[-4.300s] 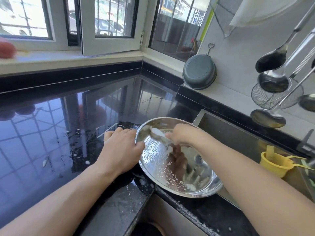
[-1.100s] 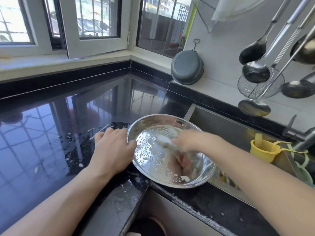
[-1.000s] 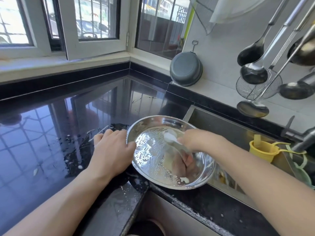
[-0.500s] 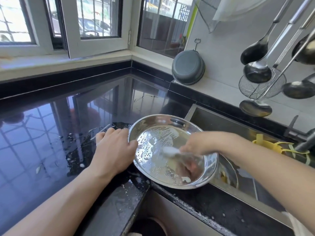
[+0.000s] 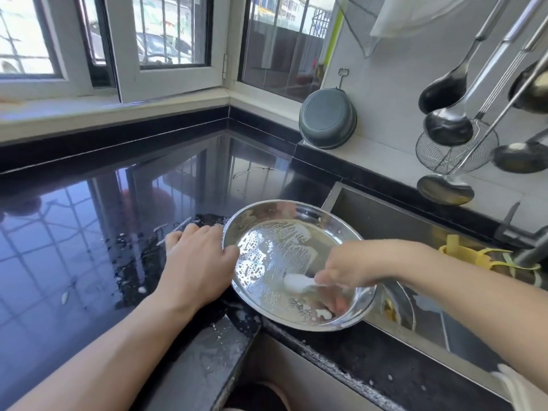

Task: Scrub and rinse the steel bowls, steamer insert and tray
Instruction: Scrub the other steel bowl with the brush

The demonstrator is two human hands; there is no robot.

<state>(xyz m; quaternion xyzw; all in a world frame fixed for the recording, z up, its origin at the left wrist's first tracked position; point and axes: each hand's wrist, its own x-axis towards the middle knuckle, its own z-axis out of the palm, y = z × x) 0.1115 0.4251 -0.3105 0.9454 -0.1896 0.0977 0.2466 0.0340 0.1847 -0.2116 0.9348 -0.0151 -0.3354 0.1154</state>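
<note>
Suds streak the bowl [image 5: 292, 250]; left hand [image 5: 197, 262] grips its rim, right hand [image 5: 353, 264] pinches a scrubber [image 5: 296, 282] inside.

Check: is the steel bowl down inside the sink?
No, the steel bowl sits on the counter edge beside the sink.

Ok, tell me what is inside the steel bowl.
Inside the steel bowl: soap suds on its floor and a white scrubber gripped by the right hand. That hand covers part of the floor, so anything beneath it stays hidden.
</note>
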